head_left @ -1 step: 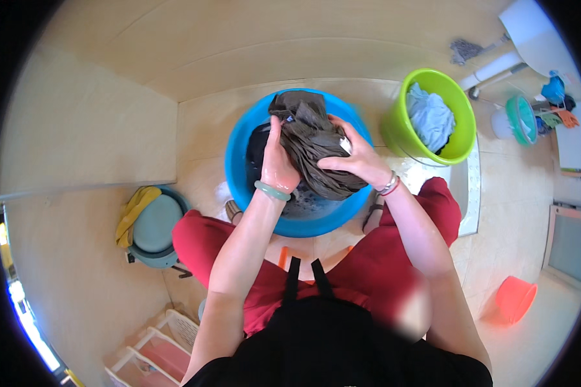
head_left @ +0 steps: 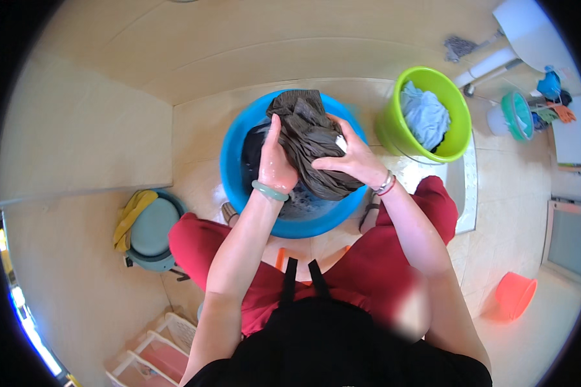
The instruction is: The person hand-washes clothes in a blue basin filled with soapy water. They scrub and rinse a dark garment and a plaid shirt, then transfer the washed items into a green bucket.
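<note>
A wet, dark grey-brown garment (head_left: 308,138) is bunched between my two hands above a round blue basin (head_left: 231,184). My left hand (head_left: 276,161) supports its left side, palm turned inward, thumb pointing up along the cloth. On the right side, my right hand (head_left: 356,158) grips the folds with thumb and fingers spread around them. A small white thing (head_left: 341,143) shows by the right hand's fingers; I cannot tell what it is. Below the garment, the basin holds sudsy water (head_left: 303,205) and black cloth (head_left: 252,151) at its left.
Right of the basin stands a lime-green bucket (head_left: 386,122) with light blue cloth (head_left: 425,116) inside. A grey-blue tub (head_left: 153,222) with a yellow cloth (head_left: 132,219) is at left. A white rack (head_left: 152,345) sits lower left, an orange-red bucket (head_left: 516,297) lower right. A mop (head_left: 459,48) leans far right.
The view has shifted slightly. Both hands keep nearly the same hold, and the garment's upper end lies a little differently.
</note>
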A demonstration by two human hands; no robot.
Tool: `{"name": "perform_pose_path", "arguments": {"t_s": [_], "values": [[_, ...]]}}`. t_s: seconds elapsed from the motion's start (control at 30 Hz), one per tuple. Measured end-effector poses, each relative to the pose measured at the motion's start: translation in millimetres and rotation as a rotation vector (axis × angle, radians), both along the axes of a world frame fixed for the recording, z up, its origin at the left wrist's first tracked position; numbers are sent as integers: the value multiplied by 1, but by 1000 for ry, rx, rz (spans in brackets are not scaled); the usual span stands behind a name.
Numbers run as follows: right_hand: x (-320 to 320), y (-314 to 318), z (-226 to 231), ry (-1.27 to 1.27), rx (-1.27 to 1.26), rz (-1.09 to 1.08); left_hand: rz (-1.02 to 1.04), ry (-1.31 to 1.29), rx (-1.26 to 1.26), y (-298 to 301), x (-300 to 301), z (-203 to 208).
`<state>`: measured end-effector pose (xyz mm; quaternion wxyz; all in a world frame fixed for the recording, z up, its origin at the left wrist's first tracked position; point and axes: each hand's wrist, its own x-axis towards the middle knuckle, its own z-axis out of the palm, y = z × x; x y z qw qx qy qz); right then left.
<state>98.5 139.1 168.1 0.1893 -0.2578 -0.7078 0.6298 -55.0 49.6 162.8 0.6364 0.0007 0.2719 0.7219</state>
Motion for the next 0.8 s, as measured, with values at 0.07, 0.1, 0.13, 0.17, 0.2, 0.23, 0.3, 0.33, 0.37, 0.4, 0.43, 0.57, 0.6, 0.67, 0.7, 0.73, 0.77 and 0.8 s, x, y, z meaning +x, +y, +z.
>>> {"name": "perform_pose_path", "arguments": {"t_s": [0.07,0.1,0.13,0.17,0.2,0.23,0.3,0.33,0.37,0.4,0.43,0.57,0.6,0.67,0.7,0.73,0.77,0.8], "values": [[5,5,12,-16,102,-70,-7,12,33,9,8,11],[11,11,19,-26,153,-107,-17,11,34,18,13,15],[19,20,28,-115,179,-144,-47,-5,61,26,19,18],[29,31,29,-76,298,-198,-76,-17,85,37,27,21],[39,43,36,-39,165,-211,-102,-39,63,50,35,24],[51,55,43,-3,34,-222,-159,-44,79,64,45,29],[81,79,49,-25,-100,-301,-192,-58,126,93,69,32],[99,91,53,-9,-149,-363,-210,-57,127,112,84,32],[114,101,53,17,-209,-412,-216,-45,119,128,97,29],[130,114,49,2,-208,-469,-201,2,123,145,110,24],[148,126,45,-16,-206,-537,-229,-14,121,164,126,17],[195,159,25,43,-259,-608,-209,161,83,200,181,12],[204,167,16,62,-261,-613,-193,213,129,209,192,0],[221,186,-5,107,-300,-632,-194,386,130,226,213,-26],[228,193,-16,130,-318,-643,-195,523,153,234,221,-39],[236,197,-26,164,-340,-688,-256,584,147,231,229,-32],[243,202,-37,167,-351,-726,-284,624,156,233,239,-38],[249,207,-48,170,-361,-764,-297,670,185,238,247,-45]]}}
